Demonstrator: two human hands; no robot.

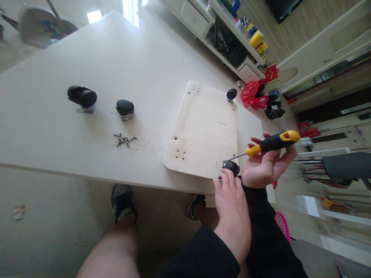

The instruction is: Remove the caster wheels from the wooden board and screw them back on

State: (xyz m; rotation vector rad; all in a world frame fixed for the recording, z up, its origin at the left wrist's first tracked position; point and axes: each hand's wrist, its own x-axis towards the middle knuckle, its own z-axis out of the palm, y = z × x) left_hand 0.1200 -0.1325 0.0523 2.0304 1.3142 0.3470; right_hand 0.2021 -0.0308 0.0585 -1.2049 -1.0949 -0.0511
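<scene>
My right hand (263, 166) holds a yellow-and-black screwdriver (274, 143), its palm turned up and its fingers around the handle. The screwdriver's shaft slants down to the metal plate of a black caster (232, 166) at the near right corner of a pale board (203, 127). The fingers of my left hand (233, 208) press on that caster and partly cover it. Another caster (231, 95) stands at the board's far right corner. Small holes mark the two left corners.
Two loose casters, one larger (82, 96) and one smaller (125, 109), lie left on the white table (72, 150). Near them is a pile of screws (124, 139). A cabinet (197, 19) and red bags (251, 94) are beyond; a basket (43, 27) is at upper left.
</scene>
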